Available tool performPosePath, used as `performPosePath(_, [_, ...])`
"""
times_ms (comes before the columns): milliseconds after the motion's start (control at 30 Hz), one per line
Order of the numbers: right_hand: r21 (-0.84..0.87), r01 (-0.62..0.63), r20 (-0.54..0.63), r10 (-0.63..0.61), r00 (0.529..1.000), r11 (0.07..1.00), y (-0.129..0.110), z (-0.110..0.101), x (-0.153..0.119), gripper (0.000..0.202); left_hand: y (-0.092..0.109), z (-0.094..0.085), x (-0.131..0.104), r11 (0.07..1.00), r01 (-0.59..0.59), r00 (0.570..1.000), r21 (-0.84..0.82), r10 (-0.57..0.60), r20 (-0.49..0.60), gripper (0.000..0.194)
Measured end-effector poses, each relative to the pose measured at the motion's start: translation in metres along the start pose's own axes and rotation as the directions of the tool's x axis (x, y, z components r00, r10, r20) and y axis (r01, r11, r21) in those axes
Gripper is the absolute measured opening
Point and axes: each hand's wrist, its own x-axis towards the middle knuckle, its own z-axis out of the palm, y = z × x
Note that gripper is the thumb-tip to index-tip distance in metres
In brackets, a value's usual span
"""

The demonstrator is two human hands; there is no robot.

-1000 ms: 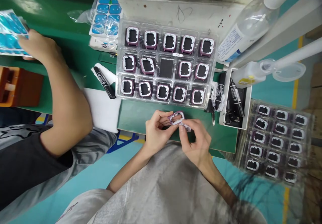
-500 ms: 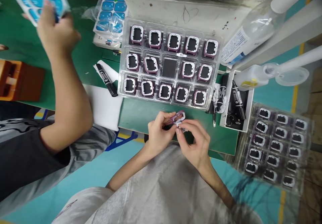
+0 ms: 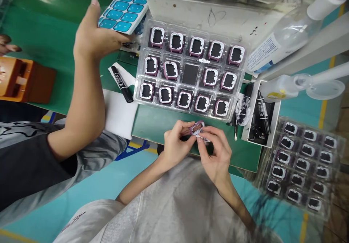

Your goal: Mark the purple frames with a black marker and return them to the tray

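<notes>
**Two hands bring their fingertips together on one small watch-case frame**

Over the near edge of the green workbench (image 3: 152, 123), the left hand (image 3: 174, 144) holds a purple-and-white watch-case frame (image 3: 193, 129) by its side, thumb and fingers closed on it. The right hand (image 3: 218, 152) has thumb and forefinger nearly together, pinching a pale, wipe-like piece (image 3: 206, 140) at the frame's near edge; its exact contact is partly hidden.

The step in hand looks like close fingertip work along that edge. The next move calls for a firm left hold and light, controlled right-hand pressure — the frame is thin and open in the middle, so it could flex or slip.

Just beyond the hands lies a clear tray (image 3: 160, 106) of similar cases, with a bare pocket (image 3: 190, 74) mid-row. A box (image 3: 276, 117) of markers stands to its right, and a second filled tray (image 3: 296, 205) sits lower down. On the left, a co-worker's hand (image 3: 92, 41) is at a sheet of blue stickers (image 3: 121, 15) — well apart from the frame.
</notes>
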Motion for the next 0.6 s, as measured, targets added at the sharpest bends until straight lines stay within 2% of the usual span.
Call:
performPosePath(233, [-0.014,0.07,-0.004,-0.07,0.998,0.997,0.0023,-0.0026,-0.0017,0.037,0.0044,0.0004,0.0009,1.0,0.001,1.0,-0.016,-0.001,0.01,0.036])
performPosePath(367, [0.013,0.025,-0.047,-0.024,0.999,1.0,0.0046,-0.0015,-0.003,0.042,0.0045,0.0006,0.0015,0.999,0.01,1.0,-0.037,-0.009,0.017,0.041])
performPosePath(600, [0.024,0.097,-0.068,-0.095,0.993,0.995,0.0015,-0.005,0.0031,0.042,0.0066,0.0023,0.0016,0.997,-0.038,0.998,-0.074,0.041,0.041,0.032])
